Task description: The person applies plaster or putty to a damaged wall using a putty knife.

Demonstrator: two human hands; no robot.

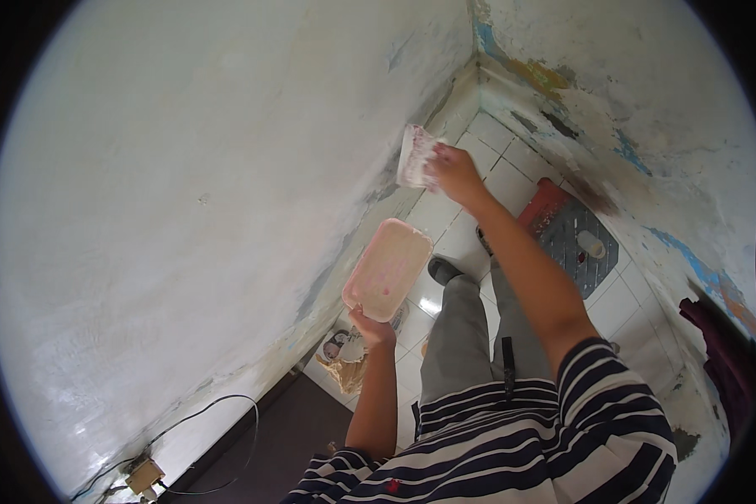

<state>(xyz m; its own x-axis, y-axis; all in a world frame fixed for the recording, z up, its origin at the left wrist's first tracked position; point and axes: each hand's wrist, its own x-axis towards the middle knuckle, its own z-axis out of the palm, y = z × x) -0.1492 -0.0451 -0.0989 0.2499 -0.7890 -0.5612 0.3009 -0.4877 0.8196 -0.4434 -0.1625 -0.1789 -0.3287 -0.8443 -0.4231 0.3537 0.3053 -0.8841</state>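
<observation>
Clutching a spreader [413,161], the right hand [457,175] curls while the left hand [374,329] pinches a tray [391,262].

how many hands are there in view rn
2: the left hand grips the near end of a shallow tray, and the right hand, farther forward, holds a smeared, flat pale tool near the wall. No other hands show.
</observation>
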